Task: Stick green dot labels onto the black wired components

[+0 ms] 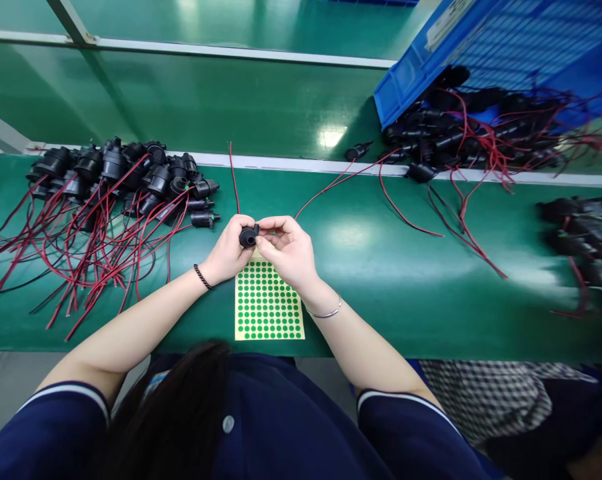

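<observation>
Can't read any writing here tbh. The white label (445, 23) on the blue crate (411, 87) is too blurry, and the sticker sheet (268, 303) just has plain green dots.

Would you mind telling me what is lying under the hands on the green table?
A yellow sticker sheet of green dots lies on the table below both hands. Its top edge is covered by the left hand and right hand, which hold a black part above it.

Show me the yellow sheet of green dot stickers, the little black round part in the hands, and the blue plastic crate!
yellow sheet of green dot stickers (269, 303), head view, sheet's middle.
little black round part (248, 236), head view, its round body.
blue plastic crate (405, 80), head view, near side wall.
</observation>
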The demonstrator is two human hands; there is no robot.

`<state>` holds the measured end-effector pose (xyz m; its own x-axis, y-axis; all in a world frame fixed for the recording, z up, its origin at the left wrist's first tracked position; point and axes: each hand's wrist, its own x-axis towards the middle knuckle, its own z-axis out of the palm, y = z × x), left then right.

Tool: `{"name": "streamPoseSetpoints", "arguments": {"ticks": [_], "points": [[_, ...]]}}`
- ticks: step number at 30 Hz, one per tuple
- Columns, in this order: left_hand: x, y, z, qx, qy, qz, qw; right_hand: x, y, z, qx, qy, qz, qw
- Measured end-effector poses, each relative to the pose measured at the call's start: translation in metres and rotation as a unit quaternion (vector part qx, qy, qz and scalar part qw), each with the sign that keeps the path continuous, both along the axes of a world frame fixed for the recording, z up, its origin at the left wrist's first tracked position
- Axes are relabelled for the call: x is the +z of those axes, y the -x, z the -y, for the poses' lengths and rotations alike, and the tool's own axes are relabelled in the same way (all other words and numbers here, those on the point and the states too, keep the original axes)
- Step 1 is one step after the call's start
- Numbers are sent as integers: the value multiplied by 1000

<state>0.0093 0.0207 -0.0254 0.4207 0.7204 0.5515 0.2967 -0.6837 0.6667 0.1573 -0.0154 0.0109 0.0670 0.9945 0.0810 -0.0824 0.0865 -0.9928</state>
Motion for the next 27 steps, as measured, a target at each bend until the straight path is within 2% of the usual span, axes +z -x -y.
{"name": "streamPoseSetpoints", "arguments": {"ticks": [4, 11, 17, 20, 23, 27], "points": [[-2, 0, -1, -2, 3, 9, 1000, 3, 0, 0, 10, -5, -5, 1000], [0, 2, -1, -12, -16, -28, 999, 1, -8, -3, 33, 54, -54, 996], [3, 4, 0, -38, -27, -37, 998, -1, -14, -4, 57, 60, -66, 994], [4, 4, 1, -48, -14, -5, 999, 1, -14, -4, 60, 41, -74, 995], [3, 1, 3, -27, 0, 21, 999, 4, -13, 0, 54, -6, -70, 996], [2, -1, 4, -3, 13, 61, 998, 3, -9, 6, 13, -85, 5, 996]]}}
